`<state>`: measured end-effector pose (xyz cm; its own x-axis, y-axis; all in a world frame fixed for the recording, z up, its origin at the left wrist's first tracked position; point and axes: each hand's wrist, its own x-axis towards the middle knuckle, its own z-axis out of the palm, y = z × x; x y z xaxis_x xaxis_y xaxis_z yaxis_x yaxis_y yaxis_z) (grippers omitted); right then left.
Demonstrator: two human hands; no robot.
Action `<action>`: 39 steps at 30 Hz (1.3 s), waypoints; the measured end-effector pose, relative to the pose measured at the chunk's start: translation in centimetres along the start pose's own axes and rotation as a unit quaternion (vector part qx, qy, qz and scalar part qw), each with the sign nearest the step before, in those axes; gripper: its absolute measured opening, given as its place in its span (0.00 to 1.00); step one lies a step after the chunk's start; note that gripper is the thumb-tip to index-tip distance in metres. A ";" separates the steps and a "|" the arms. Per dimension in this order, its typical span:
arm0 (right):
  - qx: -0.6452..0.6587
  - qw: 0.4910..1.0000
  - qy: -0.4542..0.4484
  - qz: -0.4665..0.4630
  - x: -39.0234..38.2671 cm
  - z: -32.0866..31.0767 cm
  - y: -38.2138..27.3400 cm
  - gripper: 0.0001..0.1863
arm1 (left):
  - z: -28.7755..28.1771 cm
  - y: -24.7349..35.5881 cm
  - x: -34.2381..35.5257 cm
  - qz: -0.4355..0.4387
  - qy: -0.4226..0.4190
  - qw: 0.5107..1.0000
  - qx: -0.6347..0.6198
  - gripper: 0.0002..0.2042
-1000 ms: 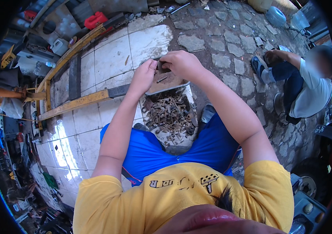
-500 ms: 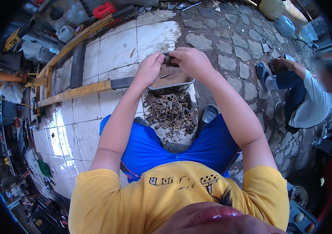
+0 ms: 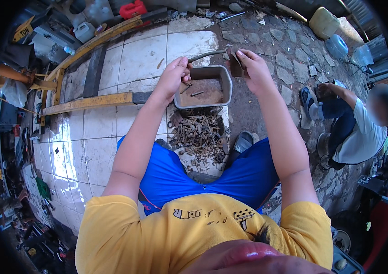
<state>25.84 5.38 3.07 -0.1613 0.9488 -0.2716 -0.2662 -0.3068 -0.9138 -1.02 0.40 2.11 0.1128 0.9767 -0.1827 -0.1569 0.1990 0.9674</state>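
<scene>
My left hand (image 3: 173, 81) is closed on one end of a thin, curved, greenish-grey rod (image 3: 206, 55). The rod reaches right toward a brown flat piece (image 3: 236, 64), which my right hand (image 3: 255, 71) pinches by its edge. Whether rod and piece are joined I cannot tell. Below my hands stands a grey rectangular tray (image 3: 229, 91) with a rust-stained bottom, and a loose bolt (image 3: 197, 93) lies in it. Between my feet a pile of rusty bolts, nuts and washers (image 3: 198, 134) spreads over the tiles, just on the near side of the tray.
A yellow and black metal frame (image 3: 89, 103) lies on the white tiles at left. On the right, a person (image 3: 360, 123) sits low on the stone paving (image 3: 289, 68). A red jerrycan (image 3: 132, 8) and a white one (image 3: 84, 31) stand at the far left.
My hands have moved apart, the right one going right. The curved rod between them now shows, and so does more of the tray.
</scene>
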 end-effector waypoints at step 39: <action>0.255 0.961 -0.095 0.044 -1.6 5.2 2.0 0.37 | 5.0 -6.1 -1.8 -0.240 -0.068 0.921 -0.299 0.18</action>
<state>20.62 2.83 3.21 -0.3613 0.9020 -0.2364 -0.6674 -0.4272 -0.6099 4.64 -2.94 -2.57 0.4262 0.7535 -0.5006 -0.5642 0.6540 0.5040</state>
